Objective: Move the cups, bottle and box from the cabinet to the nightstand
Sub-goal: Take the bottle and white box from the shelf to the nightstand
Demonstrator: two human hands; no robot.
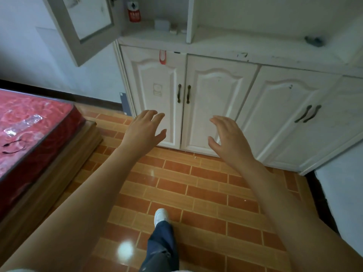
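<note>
A white cabinet (222,50) stands ahead, its upper left door (82,26) swung open. Inside that compartment a red and white bottle (134,13) stands at the back, with a small white box (162,24) and small white items (173,32) to its right. My left hand (145,130) and my right hand (227,138) are both held out in front of the lower cabinet doors, fingers spread and holding nothing. They are well below the open shelf. No nightstand is in view.
A bed with a red mattress (29,122) on a wooden frame fills the left. The floor is orange tile (196,193). A grey object (313,41) lies on the cabinet ledge at right. My leg and white shoe (161,216) step forward below.
</note>
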